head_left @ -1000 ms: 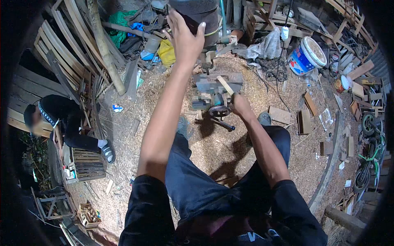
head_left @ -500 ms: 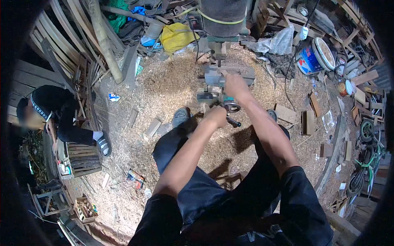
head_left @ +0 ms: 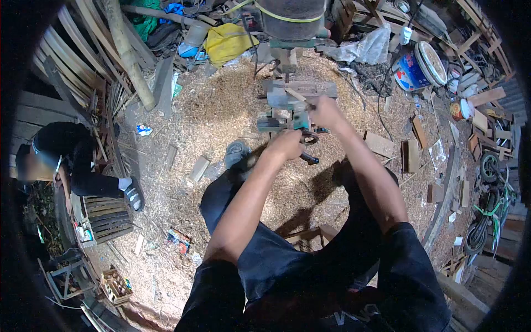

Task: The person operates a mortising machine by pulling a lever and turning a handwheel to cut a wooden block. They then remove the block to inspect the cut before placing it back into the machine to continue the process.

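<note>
The left hand [head_left: 286, 145] is at the near side of a round, dark handwheel [head_left: 310, 139], its fingers bent; whether they clench the rim cannot be told. The right hand [head_left: 326, 112] has its fingers closed around a flat, pale wooden stick [head_left: 296, 95], which slants over the worn metal machine [head_left: 301, 88]. Curled wood shavings [head_left: 221, 105] coat the floor around it. Beyond stands a dark, rounded drum [head_left: 291, 22] with a yellow band, between a crumpled yellow sack [head_left: 228, 44] and a tilted blue-and-white bucket [head_left: 418, 69]. Off left, a person in black [head_left: 69, 157] sits bent beside a slatted crate [head_left: 109, 218].
</note>
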### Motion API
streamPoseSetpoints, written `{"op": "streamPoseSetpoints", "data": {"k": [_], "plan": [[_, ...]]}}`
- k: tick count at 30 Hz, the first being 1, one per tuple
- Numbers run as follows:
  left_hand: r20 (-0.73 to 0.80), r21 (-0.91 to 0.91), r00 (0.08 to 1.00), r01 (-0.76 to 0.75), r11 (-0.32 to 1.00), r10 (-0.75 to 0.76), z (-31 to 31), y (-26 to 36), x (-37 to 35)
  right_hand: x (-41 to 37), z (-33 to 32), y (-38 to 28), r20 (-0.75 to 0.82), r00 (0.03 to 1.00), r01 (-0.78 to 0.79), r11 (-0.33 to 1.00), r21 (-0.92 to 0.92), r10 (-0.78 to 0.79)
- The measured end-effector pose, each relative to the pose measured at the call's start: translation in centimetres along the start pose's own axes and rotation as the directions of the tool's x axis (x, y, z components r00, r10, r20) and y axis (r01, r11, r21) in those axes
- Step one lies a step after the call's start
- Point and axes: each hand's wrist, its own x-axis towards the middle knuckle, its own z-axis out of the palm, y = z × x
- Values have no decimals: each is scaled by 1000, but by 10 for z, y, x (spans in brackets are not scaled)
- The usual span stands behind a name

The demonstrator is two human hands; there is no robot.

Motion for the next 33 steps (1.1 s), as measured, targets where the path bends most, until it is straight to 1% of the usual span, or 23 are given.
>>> {"op": "streamPoseSetpoints", "data": {"k": [3, 4, 7, 8, 11, 12, 14, 15, 18, 20, 21, 23, 24, 26, 27, 29, 30, 32, 33], "plan": [[-98, -52, 995, -25, 998, 20, 0, 4, 2, -7, -27, 22, 32, 995, -89, 993, -83, 92], [-85, -65, 996, -41, 997, 36, 2, 8, 4, -15, -35, 21, 76, 984, -150, 981, -121, 160], [-28, -91, 996, -87, 992, 85, 11, 17, 6, -19, -47, 31, -30, 945, -323, 919, -226, 324], [42, -58, 997, -67, 996, 70, 13, 18, 9, -19, -53, 33, -36, 951, -307, 927, -217, 307], [27, -40, 996, -83, 996, 84, 14, 23, 6, -27, -48, 24, -92, 973, -227, 950, -215, 212], [52, -20, 996, -72, 997, 73, 13, 25, 6, -31, -43, 21, -60, 968, -250, 939, -238, 242], [21, -69, 992, -121, 990, 123, 25, 15, 12, -33, -34, 16, -12, 953, -293, 916, -274, 301], [7, -88, 989, -144, 986, 146, 25, 15, 11, -33, -36, 13, -36, 955, -292, 920, -259, 293], [1, -19, 992, -130, 991, 130, 22, 19, 7, -29, -45, 2, -110, 963, -265, 945, -193, 247], [99, 11, 992, -82, 997, 80, 13, 26, 6, -38, -47, -5, -157, 964, -233, 965, -124, 212], [142, 22, 988, -57, 998, 53, 10, 30, 6, -40, -43, 0, -94, 968, -246, 957, -152, 234], [74, -23, 989, -125, 992, 126, 22, 23, 12, -40, -29, 15, 25, 961, -266, 943, -200, 276], [40, -41, 986, -160, 986, 162, 24, 22, 13, -40, -28, 15, 12, 965, -254, 947, -196, 262], [110, -2, 988, -105, 994, 105, 27, 23, 20, -36, -22, 12, -18, 973, -229, 956, -185, 230], [147, 18, 986, -77, 997, 73, 28, 22, 21, -35, -26, 4, -122, 972, -219, 962, -161, 201], [185, 36, 981, -67, 997, 59, 15, 31, 17, -35, -41, -13, -325, 934, -197, 973, -124, 147], [204, 41, 978, -63, 997, 53, 12, 35, 16, -38, -41, -9, -290, 947, -172, 981, -89, 140], [118, -3, 986, -117, 993, 116, 23, 26, 20, -40, -38, 11, -226, 968, -118, 993, -18, 111], [76, -20, 986, -146, 989, 147, 28, 22, 21, -44, -22, 26, -133, 983, -136, 990, -41, 130]]}}
